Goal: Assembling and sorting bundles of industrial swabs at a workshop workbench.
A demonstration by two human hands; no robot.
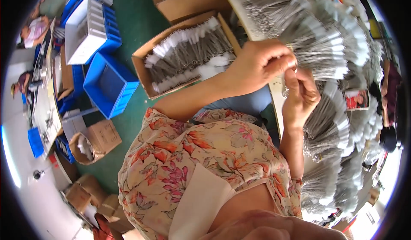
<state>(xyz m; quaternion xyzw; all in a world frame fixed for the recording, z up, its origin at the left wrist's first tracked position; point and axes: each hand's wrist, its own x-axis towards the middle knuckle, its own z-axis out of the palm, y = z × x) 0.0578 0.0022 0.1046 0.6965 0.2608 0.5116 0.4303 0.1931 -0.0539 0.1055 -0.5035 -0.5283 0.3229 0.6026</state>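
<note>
My left hand (265, 64) and my right hand (302, 96) meet above the near edge of the worktable (277, 109). Both are closed, fingertips pinched together almost touching. A tiny pale glint shows between them, too small to name. Right beside and beyond the hands lie fanned bundles of thin grey wire pieces with white tips (319, 47), resembling small brushes. More bundles (327, 120) are spread along the table past my right hand. Behind my left forearm, an open cardboard box (141, 71) on the left holds rows of similar white-tipped wire pieces (188, 51).
Another cardboard box (184, 4) stands behind the filled one. A blue bin (109, 86), a white crate (85, 34) and a smaller carton (102, 139) are on the green floor (132, 26) at left. A small red picture card (356, 99) lies among the bundles. People (36, 32) are far left.
</note>
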